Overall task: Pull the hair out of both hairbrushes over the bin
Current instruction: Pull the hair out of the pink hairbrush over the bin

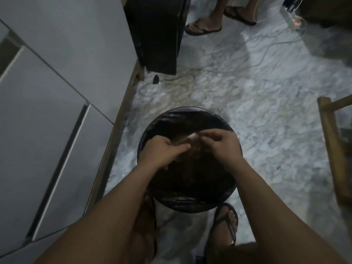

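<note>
A round bin (187,203) lined with a black bag stands on the floor in front of my feet. Over its opening my left hand (162,150) grips a wooden hairbrush (183,139), whose pale head shows between both hands. My right hand (221,144) is at the brush head with its fingertips pinched together; a brownish clump of hair (194,149) hangs below them. In the dim, blurred light I cannot make out the hair strands clearly. Only one hairbrush is in view.
Grey cabinet doors (47,111) line the left side. A black cabinet (158,35) stands behind, with loose cables (181,80) on the marbled floor. Another person's sandalled feet (203,28) are at the top. A power strip (295,22) and a wooden frame (331,145) are to the right.
</note>
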A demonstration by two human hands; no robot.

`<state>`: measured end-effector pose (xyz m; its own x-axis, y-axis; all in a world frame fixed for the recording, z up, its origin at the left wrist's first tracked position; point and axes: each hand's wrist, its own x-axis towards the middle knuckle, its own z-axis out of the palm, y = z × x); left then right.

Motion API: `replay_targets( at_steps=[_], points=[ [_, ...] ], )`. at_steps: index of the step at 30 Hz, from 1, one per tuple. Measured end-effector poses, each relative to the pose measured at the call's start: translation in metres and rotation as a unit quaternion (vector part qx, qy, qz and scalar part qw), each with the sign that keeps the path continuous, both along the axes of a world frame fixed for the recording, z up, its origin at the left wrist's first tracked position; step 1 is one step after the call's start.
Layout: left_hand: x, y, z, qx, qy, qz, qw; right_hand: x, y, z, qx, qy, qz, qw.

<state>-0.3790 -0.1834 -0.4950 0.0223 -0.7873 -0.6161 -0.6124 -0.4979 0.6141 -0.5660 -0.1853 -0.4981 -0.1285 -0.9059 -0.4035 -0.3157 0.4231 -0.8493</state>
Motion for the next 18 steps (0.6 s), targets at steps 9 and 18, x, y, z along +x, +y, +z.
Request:
replay_targets(
  at_steps=[9,18],
  points=[
    [0.013,-0.034,0.023,0.0,-0.014,0.007,1.0,-0.02,-0.033,0.02,0.003,-0.008,-0.174,0.985],
    [0.01,-0.047,0.034,-0.04,-0.071,-0.017,0.997,-0.024,-0.035,0.038,0.013,0.101,0.017,0.995]
  ],
)
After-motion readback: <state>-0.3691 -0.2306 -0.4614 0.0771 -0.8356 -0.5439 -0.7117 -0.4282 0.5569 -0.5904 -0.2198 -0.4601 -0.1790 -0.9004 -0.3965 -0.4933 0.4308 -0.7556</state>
